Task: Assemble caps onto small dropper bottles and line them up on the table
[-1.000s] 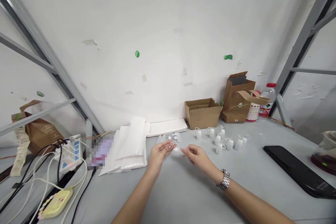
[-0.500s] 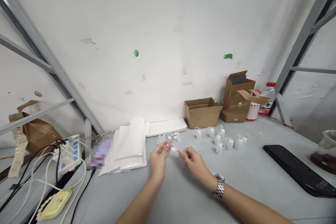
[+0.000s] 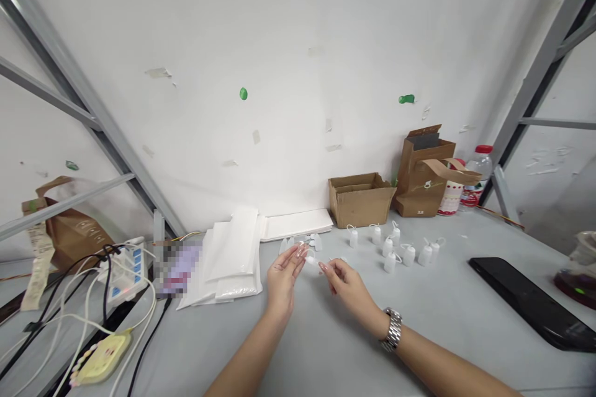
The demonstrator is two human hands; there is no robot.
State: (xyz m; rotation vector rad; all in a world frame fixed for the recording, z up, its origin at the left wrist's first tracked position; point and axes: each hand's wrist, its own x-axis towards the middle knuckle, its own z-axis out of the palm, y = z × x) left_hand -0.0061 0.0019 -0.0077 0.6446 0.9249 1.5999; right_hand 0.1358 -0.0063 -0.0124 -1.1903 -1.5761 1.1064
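Observation:
A small white piece with a thin loop (image 3: 311, 260), much like the small bottles nearby, is between my hands, partly covered by fingers. My left hand (image 3: 284, 273) pinches it from the left. From the right, the thumb and forefinger of my right hand (image 3: 342, 282) close at its other end; a silver watch is on that wrist. To the right stand several small white bottles (image 3: 389, 262) with looped straps on top. Beyond my fingers lie small clear and white plastic parts (image 3: 315, 242).
White envelopes (image 3: 233, 251) are stacked at the left. An open cardboard box (image 3: 361, 205) and a brown paper bag (image 3: 423, 180) stand by the wall. Rightward lies a black flat object (image 3: 531, 301); cables surround a power strip (image 3: 125, 273) at far left.
Both hands stay around the white piece with only slight finger movement. The whole view has shifted a little, so things appear slightly further right.

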